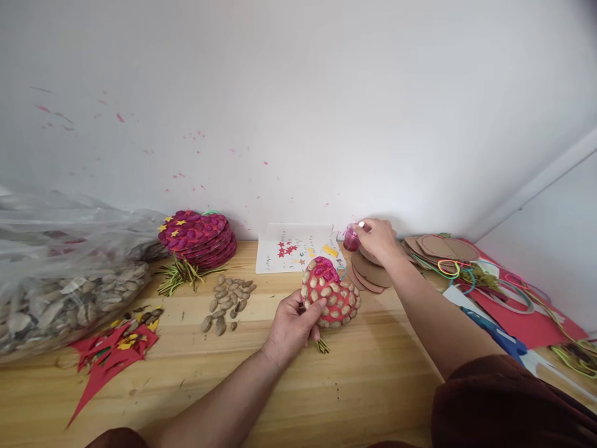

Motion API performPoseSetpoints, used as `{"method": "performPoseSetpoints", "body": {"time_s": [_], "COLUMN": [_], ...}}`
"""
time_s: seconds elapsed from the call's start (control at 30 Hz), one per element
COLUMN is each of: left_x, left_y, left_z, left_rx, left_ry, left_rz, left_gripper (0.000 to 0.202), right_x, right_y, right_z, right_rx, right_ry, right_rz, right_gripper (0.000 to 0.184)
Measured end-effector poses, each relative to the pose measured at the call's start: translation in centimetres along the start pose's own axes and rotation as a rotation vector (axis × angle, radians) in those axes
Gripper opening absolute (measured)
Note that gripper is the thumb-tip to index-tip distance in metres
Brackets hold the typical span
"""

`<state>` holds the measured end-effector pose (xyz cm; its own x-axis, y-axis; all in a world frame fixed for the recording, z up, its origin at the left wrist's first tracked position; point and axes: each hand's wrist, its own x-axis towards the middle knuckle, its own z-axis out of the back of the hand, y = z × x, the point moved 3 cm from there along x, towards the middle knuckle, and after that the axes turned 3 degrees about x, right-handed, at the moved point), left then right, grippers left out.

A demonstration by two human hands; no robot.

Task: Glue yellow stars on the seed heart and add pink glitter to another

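My left hand (298, 317) grips a round red craft disc (336, 298) at its lower left edge, thumb on top. Pale nut shells cover the disc, and the ones near its top are wet with magenta paint. A bundle of thin green stems sticks out below, and a blue loop shows at the upper right. Behind the disc, my right hand (377, 238) is closed in a pinch at the rim of a small clear paint jar (351, 239) with magenta paint. Whatever is between those fingers is hidden.
Left are a stack of magenta-painted discs (200, 239), loose shells (226, 302), a plastic bag of shells (69, 298) and red scraps (114, 342). A written paper sheet (273, 261) lies by the wall. Cardboard circles (373, 274), scissors (501, 339) and coloured cords (517, 295) are right.
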<state>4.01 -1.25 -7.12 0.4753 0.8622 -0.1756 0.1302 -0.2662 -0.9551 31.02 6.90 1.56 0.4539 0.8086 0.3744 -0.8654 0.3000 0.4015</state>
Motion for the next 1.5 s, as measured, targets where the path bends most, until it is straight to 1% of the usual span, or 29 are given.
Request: {"method": "performPoseSetpoints", "body": {"time_s": [0.1, 0.2, 0.27, 0.37, 0.53, 0.87, 1.1, 1.3, 1.4, 1.5], "left_x": [0.1, 0.2, 0.2, 0.2, 0.2, 0.1, 0.1, 0.1, 0.0, -0.1], "left_y": [0.2, 0.2, 0.3, 0.2, 0.1, 0.0, 0.1, 0.1, -0.1, -0.1], "left_z": [0.1, 0.1, 0.1, 0.1, 0.1, 0.0, 0.0, 0.1, 0.0, 0.0], "left_rx": [-0.002, 0.007, 0.004, -0.004, 0.006, -0.007, -0.007, -0.004, 0.0, 0.01], "left_ry": [-0.006, -0.009, -0.011, -0.012, -0.01, -0.012, -0.002, -0.013, -0.017, -0.002], "left_rz": [-0.01, -0.004, 0.001, -0.001, -0.004, 0.002, -0.02, -0.015, -0.016, -0.044], "left_gripper": [0.052, 0.051, 0.051, 0.052, 0.052, 0.052, 0.053, 0.052, 0.052, 0.049], "right_x": [0.1, 0.1, 0.2, 0.4, 0.7, 0.7, 0.4, 0.0, -0.8, -2.1], "right_y": [0.0, 0.0, -0.1, -0.1, -0.1, 0.4, -0.5, -0.4, -0.3, -0.3], "right_z": [0.6, 1.4, 1.9, 2.2, 1.8, 1.6, 1.3, 1.7, 2.6, 3.8], "right_rx": [0.014, 0.033, 0.038, 0.015, 0.014, 0.0, 0.026, 0.08, 0.166, 0.275], "right_ry": [-0.03, -0.067, -0.068, -0.061, -0.029, -0.05, -0.037, -0.087, -0.143, -0.23], "right_rz": [0.016, 0.026, 0.028, 0.038, 0.072, 0.105, 0.079, 0.067, 0.057, 0.029], "right_gripper": [0.029, 0.033, 0.034, 0.03, 0.029, 0.027, 0.031, 0.026, 0.025, 0.03]}}
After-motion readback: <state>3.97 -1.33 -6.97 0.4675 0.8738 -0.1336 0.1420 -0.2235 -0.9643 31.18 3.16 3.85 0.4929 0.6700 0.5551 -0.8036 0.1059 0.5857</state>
